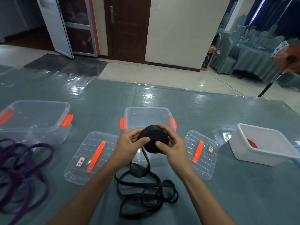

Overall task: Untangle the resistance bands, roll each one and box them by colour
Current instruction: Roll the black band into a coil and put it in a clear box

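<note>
Left grip (128,145) and right grip (176,146) clasp the black roll (154,136); it seems soft, so pinch its rim

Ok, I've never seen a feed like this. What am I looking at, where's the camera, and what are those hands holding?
There's no machine here. A person works bare-handed, and the single picture comes from a camera on their head, looking forward and down. The left hand and right hand both grip a black roll, a band partly wound. Its tail lies in loops on the table. Purple bands lie tangled at the left. One clear box stands open at the left, another beyond the hands. A lid lies flat on each side. A white tub at the right holds something red.
</note>
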Demonstrator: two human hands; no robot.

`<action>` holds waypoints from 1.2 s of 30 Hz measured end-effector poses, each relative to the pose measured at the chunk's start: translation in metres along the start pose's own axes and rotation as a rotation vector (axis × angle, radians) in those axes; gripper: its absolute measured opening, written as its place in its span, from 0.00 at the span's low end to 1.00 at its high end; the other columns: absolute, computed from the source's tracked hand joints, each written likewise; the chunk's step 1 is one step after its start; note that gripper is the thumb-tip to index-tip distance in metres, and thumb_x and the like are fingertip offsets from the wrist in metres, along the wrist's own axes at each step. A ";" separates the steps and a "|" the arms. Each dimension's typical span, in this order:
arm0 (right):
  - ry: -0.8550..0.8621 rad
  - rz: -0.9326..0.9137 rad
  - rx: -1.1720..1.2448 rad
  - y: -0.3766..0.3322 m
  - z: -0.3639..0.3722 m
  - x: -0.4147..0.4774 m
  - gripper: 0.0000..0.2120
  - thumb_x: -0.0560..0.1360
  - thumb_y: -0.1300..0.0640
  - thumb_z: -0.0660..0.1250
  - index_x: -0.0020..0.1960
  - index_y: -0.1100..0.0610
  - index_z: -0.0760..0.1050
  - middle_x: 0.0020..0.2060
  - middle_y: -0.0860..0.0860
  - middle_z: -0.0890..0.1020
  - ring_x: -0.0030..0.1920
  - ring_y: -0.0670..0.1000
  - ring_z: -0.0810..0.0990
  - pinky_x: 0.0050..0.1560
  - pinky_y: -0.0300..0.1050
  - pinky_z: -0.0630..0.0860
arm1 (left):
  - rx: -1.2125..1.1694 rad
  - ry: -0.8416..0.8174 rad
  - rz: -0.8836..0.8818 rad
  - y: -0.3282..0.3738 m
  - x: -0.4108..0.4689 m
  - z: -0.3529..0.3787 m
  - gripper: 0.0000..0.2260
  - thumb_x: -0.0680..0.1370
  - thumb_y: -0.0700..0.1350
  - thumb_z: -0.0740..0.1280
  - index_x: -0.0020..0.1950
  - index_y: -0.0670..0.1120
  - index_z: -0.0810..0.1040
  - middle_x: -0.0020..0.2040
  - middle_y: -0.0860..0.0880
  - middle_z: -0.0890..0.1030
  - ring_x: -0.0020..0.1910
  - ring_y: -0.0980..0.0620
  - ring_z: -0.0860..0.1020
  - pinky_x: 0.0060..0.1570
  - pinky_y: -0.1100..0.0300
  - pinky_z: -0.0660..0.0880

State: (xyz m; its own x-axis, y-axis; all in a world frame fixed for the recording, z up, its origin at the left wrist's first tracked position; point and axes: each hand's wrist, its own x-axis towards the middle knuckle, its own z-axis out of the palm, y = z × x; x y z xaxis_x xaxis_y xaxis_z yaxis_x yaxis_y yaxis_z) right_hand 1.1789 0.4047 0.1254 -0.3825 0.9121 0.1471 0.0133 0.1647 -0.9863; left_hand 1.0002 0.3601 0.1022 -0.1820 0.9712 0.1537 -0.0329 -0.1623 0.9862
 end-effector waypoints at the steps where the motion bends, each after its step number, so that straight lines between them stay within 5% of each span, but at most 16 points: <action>1: -0.016 -0.042 -0.099 0.001 0.001 -0.002 0.27 0.73 0.70 0.71 0.67 0.47 0.76 0.61 0.44 0.82 0.63 0.50 0.79 0.66 0.57 0.76 | 0.034 -0.004 -0.008 -0.002 0.000 -0.002 0.12 0.78 0.38 0.72 0.61 0.48 0.82 0.55 0.51 0.87 0.56 0.53 0.84 0.56 0.60 0.80; 5: -0.157 -0.229 -0.595 0.003 -0.010 0.002 0.30 0.72 0.62 0.74 0.71 0.47 0.72 0.66 0.42 0.72 0.67 0.43 0.72 0.68 0.48 0.73 | 0.150 -0.032 -0.041 -0.006 0.000 -0.012 0.11 0.78 0.40 0.73 0.59 0.51 0.83 0.53 0.52 0.87 0.55 0.52 0.84 0.58 0.55 0.80; 10: -0.342 -0.225 -0.818 -0.001 -0.013 0.009 0.32 0.74 0.57 0.74 0.74 0.42 0.67 0.65 0.42 0.71 0.64 0.45 0.73 0.64 0.46 0.75 | 0.222 -0.120 -0.048 -0.001 0.001 -0.017 0.10 0.78 0.41 0.72 0.59 0.50 0.82 0.52 0.50 0.86 0.54 0.52 0.84 0.56 0.58 0.80; 15: -0.350 -0.197 -0.712 -0.006 -0.015 0.019 0.29 0.72 0.60 0.76 0.69 0.41 0.74 0.56 0.43 0.75 0.58 0.42 0.75 0.62 0.35 0.71 | 0.175 -0.129 -0.044 0.004 0.000 -0.011 0.11 0.78 0.40 0.73 0.60 0.46 0.82 0.53 0.50 0.86 0.55 0.53 0.84 0.57 0.60 0.79; 20: -0.052 -0.200 -0.327 -0.007 -0.010 0.019 0.26 0.69 0.64 0.77 0.62 0.44 0.79 0.55 0.41 0.82 0.61 0.33 0.74 0.58 0.26 0.68 | -0.005 0.049 -0.001 0.004 0.000 0.000 0.13 0.78 0.37 0.71 0.61 0.48 0.81 0.56 0.51 0.86 0.58 0.54 0.83 0.57 0.62 0.79; 24: 0.061 -0.110 -0.209 -0.002 0.005 0.016 0.27 0.69 0.64 0.77 0.63 0.44 0.79 0.58 0.28 0.77 0.62 0.41 0.78 0.61 0.39 0.76 | -0.027 0.114 0.014 0.000 0.003 0.003 0.13 0.79 0.35 0.69 0.59 0.50 0.82 0.54 0.53 0.87 0.56 0.54 0.84 0.55 0.64 0.80; 30: -0.165 -0.316 -0.738 -0.003 -0.010 0.022 0.24 0.76 0.59 0.72 0.70 0.47 0.74 0.68 0.43 0.72 0.67 0.37 0.69 0.64 0.42 0.74 | 0.164 -0.045 0.006 -0.002 0.013 -0.014 0.12 0.79 0.39 0.71 0.61 0.49 0.82 0.55 0.52 0.86 0.57 0.53 0.83 0.58 0.61 0.79; 36: -0.338 -0.273 -0.819 -0.012 -0.020 0.035 0.23 0.78 0.60 0.67 0.71 0.45 0.74 0.62 0.43 0.74 0.62 0.45 0.73 0.63 0.41 0.72 | 0.163 -0.080 0.032 -0.002 0.019 -0.006 0.12 0.77 0.46 0.72 0.60 0.53 0.82 0.55 0.51 0.85 0.57 0.51 0.83 0.58 0.60 0.79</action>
State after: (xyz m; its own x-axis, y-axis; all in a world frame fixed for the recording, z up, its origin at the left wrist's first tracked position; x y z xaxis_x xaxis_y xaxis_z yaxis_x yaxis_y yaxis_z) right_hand 1.1836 0.4425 0.1436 -0.7157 0.6661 0.2099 0.4827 0.6890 -0.5406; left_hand 0.9905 0.3777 0.1031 -0.1019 0.9778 0.1832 0.1321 -0.1692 0.9767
